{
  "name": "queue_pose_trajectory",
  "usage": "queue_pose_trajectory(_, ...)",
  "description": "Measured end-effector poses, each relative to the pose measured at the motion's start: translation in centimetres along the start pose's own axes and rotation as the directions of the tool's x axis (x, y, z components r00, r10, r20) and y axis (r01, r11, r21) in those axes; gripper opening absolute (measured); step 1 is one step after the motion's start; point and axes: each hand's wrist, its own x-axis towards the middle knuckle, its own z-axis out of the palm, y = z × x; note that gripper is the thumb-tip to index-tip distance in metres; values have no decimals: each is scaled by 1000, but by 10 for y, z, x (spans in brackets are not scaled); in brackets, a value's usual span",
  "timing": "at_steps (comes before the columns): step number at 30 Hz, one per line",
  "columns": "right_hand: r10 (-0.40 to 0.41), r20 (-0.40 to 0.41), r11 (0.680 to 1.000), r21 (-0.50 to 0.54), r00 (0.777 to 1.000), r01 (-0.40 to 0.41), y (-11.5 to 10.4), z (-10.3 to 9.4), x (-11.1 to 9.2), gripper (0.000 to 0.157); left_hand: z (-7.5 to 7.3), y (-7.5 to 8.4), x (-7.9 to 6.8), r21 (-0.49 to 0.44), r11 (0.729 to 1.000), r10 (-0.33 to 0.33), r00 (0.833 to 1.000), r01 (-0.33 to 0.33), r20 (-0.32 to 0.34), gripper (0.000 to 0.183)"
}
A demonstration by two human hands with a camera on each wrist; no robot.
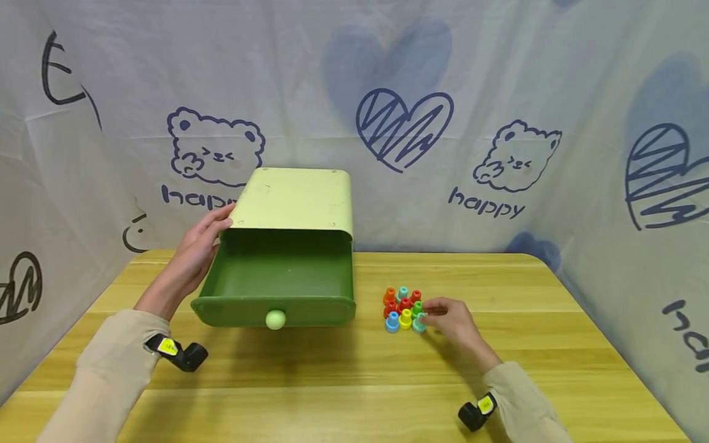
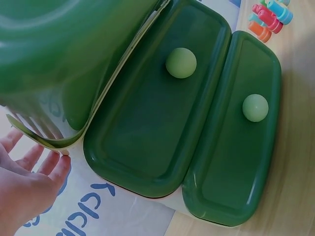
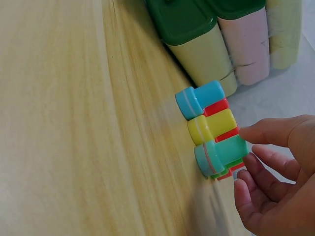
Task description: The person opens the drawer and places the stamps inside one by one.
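A drawer cabinet [image 1: 296,200] with a pale yellow-green top stands left of the middle. Its green top drawer [image 1: 288,275] is pulled out, the floor showing, with a round light-green knob [image 1: 275,319] in front. My left hand [image 1: 196,246] rests against the cabinet's upper left side, fingertips at the casing's edge in the left wrist view. To the cabinet's right, my right hand [image 3: 280,172] pinches the narrow upper end of a teal toy stamp [image 3: 209,160] between thumb and fingers. Beside it stand a yellow stamp [image 3: 199,130] and a blue stamp [image 3: 188,103], wide ends down.
Behind the front row are several more stamps, among them orange [image 1: 390,293] and red [image 1: 415,296] ones. Two lower drawers, the middle one [image 2: 152,118] and the bottom one [image 2: 234,147], are closed. A printed cloth [image 1: 310,80] hangs behind the wooden table [image 1: 310,406].
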Motion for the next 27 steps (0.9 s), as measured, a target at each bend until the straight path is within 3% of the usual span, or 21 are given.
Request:
queue_pose_trajectory(10,58,8,997,-50,998,-57,1,3,-2,27,0,0,0,39,999,-10,1000,10,0,62)
queue_pose_trajectory(27,42,27,996,-86,999,-40,4,3,-1,30,-2,-3,1,79,997,-5,1000,5,-6,61)
